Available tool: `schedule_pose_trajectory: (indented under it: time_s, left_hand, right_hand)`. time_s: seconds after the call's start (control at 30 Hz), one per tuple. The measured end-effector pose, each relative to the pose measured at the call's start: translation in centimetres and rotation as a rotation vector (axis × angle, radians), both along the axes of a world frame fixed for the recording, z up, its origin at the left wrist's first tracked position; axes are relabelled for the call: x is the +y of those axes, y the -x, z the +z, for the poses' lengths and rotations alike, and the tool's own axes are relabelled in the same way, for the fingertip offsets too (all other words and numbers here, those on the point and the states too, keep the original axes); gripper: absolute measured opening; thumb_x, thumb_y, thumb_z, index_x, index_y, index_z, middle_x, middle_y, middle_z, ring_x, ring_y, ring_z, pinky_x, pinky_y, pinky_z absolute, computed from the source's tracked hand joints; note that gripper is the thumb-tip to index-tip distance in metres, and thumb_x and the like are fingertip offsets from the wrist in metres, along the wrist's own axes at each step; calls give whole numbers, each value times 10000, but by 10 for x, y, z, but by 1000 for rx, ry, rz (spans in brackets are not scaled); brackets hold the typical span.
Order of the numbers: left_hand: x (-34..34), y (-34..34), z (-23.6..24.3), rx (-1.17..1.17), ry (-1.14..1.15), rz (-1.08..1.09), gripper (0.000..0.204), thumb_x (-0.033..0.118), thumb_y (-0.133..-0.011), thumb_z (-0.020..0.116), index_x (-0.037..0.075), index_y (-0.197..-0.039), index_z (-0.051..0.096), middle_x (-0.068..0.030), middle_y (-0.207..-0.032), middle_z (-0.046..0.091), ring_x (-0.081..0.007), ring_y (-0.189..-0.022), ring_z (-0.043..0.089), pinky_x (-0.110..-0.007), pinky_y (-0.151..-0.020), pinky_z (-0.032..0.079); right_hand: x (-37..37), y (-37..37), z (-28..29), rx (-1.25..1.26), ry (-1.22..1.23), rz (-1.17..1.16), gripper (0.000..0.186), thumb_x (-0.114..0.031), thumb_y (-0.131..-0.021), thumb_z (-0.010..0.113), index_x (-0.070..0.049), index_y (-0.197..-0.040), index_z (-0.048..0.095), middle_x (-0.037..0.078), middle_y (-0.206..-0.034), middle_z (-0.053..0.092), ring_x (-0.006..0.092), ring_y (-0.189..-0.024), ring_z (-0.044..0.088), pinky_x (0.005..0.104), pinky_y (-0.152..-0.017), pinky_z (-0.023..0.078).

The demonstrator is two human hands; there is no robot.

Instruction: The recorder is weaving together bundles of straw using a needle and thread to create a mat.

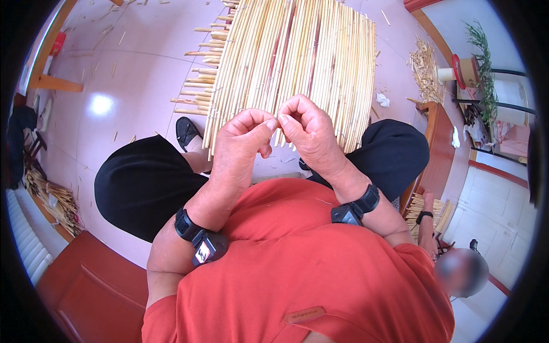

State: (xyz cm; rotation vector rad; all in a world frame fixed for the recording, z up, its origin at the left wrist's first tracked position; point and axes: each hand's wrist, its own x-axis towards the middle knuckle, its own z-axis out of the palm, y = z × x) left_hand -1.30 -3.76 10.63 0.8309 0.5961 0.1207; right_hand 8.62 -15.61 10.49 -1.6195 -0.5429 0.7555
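Observation:
A mat of pale straight reed stalks point(291, 63), bound side by side with thin ties, lies in front of me between my knees. Over its near edge, my left hand point(243, 134) and my right hand point(309, 128) meet with their fingertips almost touching. Each hand is closed in a pinch of thumb and forefinger. Whatever they pinch is too small to make out. On the mat's left side several stalk ends stick out unevenly, while its right edge is more even.
Loose stalk scraps point(426, 66) lie on the floor at the right, near a spool with a red rim point(458, 71). Bundled stalks point(54, 200) rest at the left. A wooden bench point(437, 143) stands by my right knee. Another person's arm point(426, 223) shows at the lower right.

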Motion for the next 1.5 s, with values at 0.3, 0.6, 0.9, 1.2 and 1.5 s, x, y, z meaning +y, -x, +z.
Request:
schedule_pose_trajectory:
  time_s: [0.3,0.6,0.9,1.2,1.5]
  left_hand:
    - [3,2,5,-7,-106,116,56,86,-861,615,32,-869,625,8,-713,591,-32,-546,441,-185,-494,351]
    - [7,2,4,-23,-151,182,79,84,-870,623,15,-909,629,-10,-757,603,-43,-571,481,-192,-498,385]
    - [11,-2,5,-100,-70,149,85,94,-906,560,19,-871,577,-52,-808,610,-105,-671,591,-260,-594,524]
    - [14,-3,7,-110,-37,128,85,68,-907,508,17,-858,555,-66,-811,605,-117,-674,588,-279,-632,522]
    - [14,-5,4,-127,-29,122,83,56,-901,501,14,-853,554,-70,-805,600,-118,-665,581,-279,-637,517]
  right_hand:
    - [0,3,2,387,-196,5,223,-267,-916,583,-51,-935,526,39,-803,586,80,-596,516,198,-511,390]
    - [3,8,-1,410,-117,88,95,-127,-882,633,-48,-916,592,-25,-721,551,33,-571,463,174,-489,372]
    - [2,3,1,344,-122,74,72,-107,-888,618,-47,-913,589,-34,-719,533,23,-572,455,169,-497,375]
    - [4,-1,2,342,-113,93,69,-97,-890,612,-32,-905,594,-15,-728,558,29,-582,478,169,-509,400]
    - [2,-4,1,378,-103,102,66,-88,-892,606,-23,-897,598,5,-738,586,36,-582,486,173,-508,405]
